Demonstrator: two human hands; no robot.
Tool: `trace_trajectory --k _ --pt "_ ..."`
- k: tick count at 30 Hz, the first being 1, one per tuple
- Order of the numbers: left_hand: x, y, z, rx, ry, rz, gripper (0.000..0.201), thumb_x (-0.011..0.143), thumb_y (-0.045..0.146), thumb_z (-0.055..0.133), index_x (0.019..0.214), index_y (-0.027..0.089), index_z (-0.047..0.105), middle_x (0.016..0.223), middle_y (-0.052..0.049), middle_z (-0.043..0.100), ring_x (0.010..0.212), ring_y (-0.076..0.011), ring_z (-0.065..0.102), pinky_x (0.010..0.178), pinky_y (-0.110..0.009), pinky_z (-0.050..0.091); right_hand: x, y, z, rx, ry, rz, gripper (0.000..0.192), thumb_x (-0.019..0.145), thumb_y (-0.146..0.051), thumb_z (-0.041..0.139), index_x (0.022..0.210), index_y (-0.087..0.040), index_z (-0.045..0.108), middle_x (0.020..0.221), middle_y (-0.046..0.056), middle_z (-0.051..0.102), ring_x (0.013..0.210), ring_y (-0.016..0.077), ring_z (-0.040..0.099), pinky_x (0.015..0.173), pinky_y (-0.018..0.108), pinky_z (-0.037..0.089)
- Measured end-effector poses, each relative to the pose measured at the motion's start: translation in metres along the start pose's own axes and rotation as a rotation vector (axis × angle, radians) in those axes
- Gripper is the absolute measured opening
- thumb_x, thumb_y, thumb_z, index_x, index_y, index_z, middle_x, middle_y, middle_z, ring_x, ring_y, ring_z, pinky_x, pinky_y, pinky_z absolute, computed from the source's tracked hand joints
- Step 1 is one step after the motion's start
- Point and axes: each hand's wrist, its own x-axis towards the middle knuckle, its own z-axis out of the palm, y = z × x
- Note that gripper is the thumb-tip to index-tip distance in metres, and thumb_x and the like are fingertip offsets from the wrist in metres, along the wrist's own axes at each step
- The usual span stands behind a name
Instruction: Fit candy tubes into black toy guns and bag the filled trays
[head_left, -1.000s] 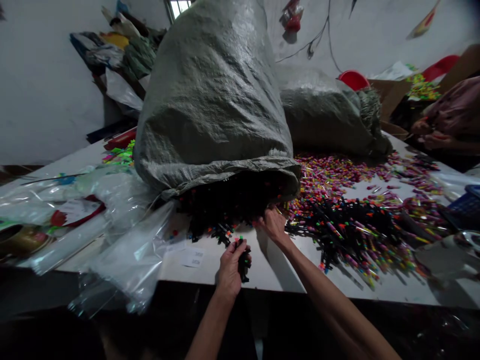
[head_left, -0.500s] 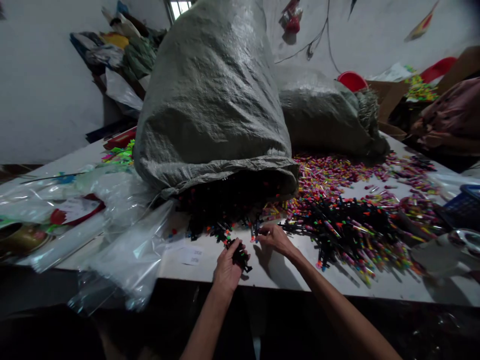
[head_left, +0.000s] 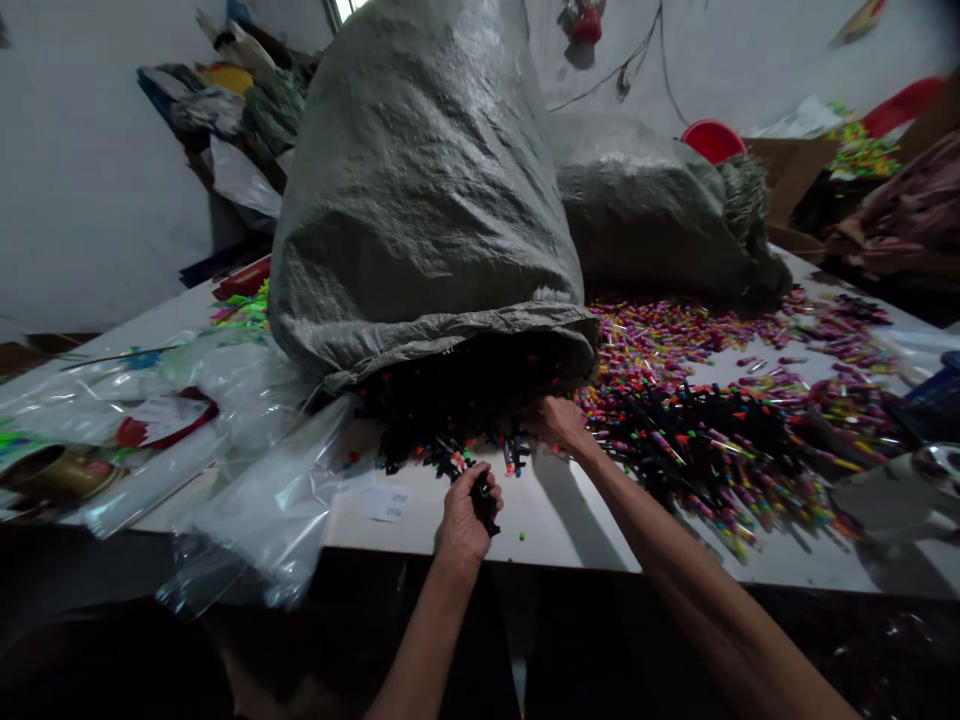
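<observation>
Black pens with bright caps spill from the grey sack's (head_left: 427, 200) mouth onto the desk (head_left: 570, 515). Left hand (head_left: 465, 510), clenched on a bundle of pens (head_left: 484, 500), sits near the desk edge. Right hand (head_left: 562, 420) digs into the pile (head_left: 465, 410), its fingers' hold unclear. Gathering seems underway; next likely calls for pinching more pens.

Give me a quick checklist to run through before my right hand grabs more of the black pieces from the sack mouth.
1. Left hand grips a bundle of black pieces: ok.
2. Right hand at the sack mouth, on the spilled black pile: ok.
3. Right hand already holding pieces: cannot tell.
4. Bare table between the hands: ok.
5. Loose pieces lie near the table edge: not ok.
</observation>
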Motion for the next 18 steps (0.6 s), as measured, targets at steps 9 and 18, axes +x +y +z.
trace_trajectory --k 9,18 --pt "0.006 0.001 -0.001 -0.039 0.025 0.16 0.027 0.057 0.028 0.073 0.072 0.015 0.054 0.049 0.007 0.05 0.036 -0.0042 0.043 0.034 -0.015 0.027 -0.114 -0.008 0.01 0.775 -0.031 -0.187 0.03 0.086 -0.04 0.051 0.102 -0.016 0.061 0.072 0.0 0.061 0.061 0.0133 0.055 0.056 0.022 0.042" --pt "-0.005 -0.005 0.017 -0.073 -0.034 0.151 0.035 0.055 0.033 0.077 0.072 0.016 0.051 0.05 0.009 0.048 0.034 -0.0011 0.038 0.034 -0.013 0.026 -0.179 -0.031 0.022 1.185 -0.022 -0.147 0.032 0.076 -0.034 0.065 0.101 -0.016 0.06 0.071 -0.001 0.06 0.058 0.0116 0.053 0.059 0.024 0.046"
